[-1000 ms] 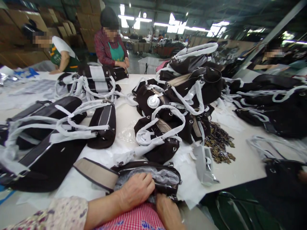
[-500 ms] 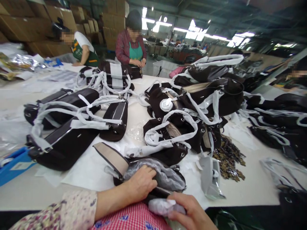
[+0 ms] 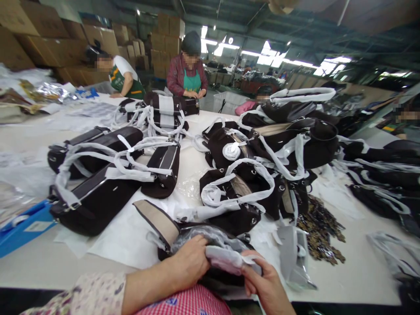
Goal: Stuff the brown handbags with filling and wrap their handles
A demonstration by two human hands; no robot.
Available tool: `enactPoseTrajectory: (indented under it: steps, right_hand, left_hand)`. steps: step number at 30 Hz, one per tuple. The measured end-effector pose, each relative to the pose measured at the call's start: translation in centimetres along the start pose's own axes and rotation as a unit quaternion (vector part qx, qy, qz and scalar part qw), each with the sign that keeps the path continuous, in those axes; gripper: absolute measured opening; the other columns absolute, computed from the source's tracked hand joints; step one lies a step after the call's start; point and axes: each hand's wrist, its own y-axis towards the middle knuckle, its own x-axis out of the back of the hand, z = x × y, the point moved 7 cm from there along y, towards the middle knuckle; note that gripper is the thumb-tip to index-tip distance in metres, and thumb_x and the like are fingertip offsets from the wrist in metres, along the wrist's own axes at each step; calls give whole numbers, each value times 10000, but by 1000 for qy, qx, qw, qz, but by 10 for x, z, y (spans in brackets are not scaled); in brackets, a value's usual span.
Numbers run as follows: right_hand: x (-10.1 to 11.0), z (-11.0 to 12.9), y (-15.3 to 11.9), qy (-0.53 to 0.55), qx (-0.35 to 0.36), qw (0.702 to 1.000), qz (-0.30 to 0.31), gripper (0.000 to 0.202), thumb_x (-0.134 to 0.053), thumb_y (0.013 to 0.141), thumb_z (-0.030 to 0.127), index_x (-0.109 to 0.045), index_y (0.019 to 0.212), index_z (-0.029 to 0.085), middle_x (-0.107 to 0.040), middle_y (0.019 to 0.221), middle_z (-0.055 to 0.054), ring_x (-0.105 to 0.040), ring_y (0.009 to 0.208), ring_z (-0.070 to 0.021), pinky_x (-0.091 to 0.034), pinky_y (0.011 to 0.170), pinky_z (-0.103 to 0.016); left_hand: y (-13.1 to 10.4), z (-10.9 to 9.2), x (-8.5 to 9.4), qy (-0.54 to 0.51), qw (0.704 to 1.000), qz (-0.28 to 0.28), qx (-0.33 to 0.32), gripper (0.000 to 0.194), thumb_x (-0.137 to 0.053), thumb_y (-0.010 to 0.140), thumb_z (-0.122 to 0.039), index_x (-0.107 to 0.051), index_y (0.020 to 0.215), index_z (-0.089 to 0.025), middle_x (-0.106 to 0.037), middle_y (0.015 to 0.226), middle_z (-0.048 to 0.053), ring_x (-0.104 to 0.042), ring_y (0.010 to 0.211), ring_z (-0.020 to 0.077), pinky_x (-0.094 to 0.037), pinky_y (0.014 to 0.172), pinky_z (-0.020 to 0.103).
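Observation:
At the table's near edge lies a dark brown handbag (image 3: 226,280), its opening lined with crumpled translucent plastic. A beige-lined flap (image 3: 157,223) stands up at its left end. My left hand (image 3: 190,264) has its fingers curled over the bag's opening, their tips partly hidden. In my right hand (image 3: 265,282), pinched between thumb and fingers, is a white-wrapped bundle (image 3: 225,259). It is held over the bag's mouth, its far end close to my left fingers. What the wrapping covers cannot be made out.
More dark handbags with white-wrapped handles lie left (image 3: 98,197) and ahead (image 3: 236,188). Right of my bag are a clear plastic holder (image 3: 293,253) and a heap of bronze-coloured metal pieces (image 3: 323,232). A blue tray (image 3: 26,227) sits far left. Co-workers are across the table.
My right hand has raised the white-wrapped bundle from the bag's near side to over its opening. My left hand stays at the opening. The view has shifted slightly.

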Motion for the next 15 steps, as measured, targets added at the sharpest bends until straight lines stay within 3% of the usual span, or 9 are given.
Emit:
enactPoseTrajectory:
  steps: [3, 8, 12, 15]
  right_hand:
    - [-8, 4, -3, -83, -31, 995, 53, 505, -795, 686, 589, -625, 916, 172, -340, 366, 141, -296, 317, -48, -317, 330, -165]
    - [-17, 9, -6, -69, -46, 993, 82, 470, -746, 722, 607, -585, 880, 196, -326, 413, 144, -236, 337, -40, -302, 339, -167]
    - [-15, 2, -1, -225, -33, 973, 46, 537, -611, 782, 689, -623, 949, 179, -345, 338, 120, -316, 311, -85, -261, 348, -191]
    - [-20, 13, 1, -348, 50, 935, 45, 411, -546, 879, 582, -669, 975, 202, -572, 491, 34, -536, 456, -146, -411, 444, -220]
  left_hand:
    - [-6, -3, -7, 44, 999, 11, 0, 299, -506, 940, -205, -616, 664, -176, -592, 672, 31, -547, 765, 206, -419, 799, 362]
    - [-13, -2, -5, 56, 996, -61, 17, 304, -534, 940, -204, -621, 649, -189, -579, 670, 2, -535, 718, 177, -357, 1031, 403]
    - [-18, -6, -4, 78, 994, -80, 1, 348, -544, 948, -215, -610, 607, -206, -516, 551, -17, -494, 645, 177, -351, 1031, 414]
    - [-21, -9, 3, 83, 992, -99, -3, 316, -566, 941, -193, -613, 629, -206, -541, 577, -24, -492, 658, 168, -304, 1076, 409]
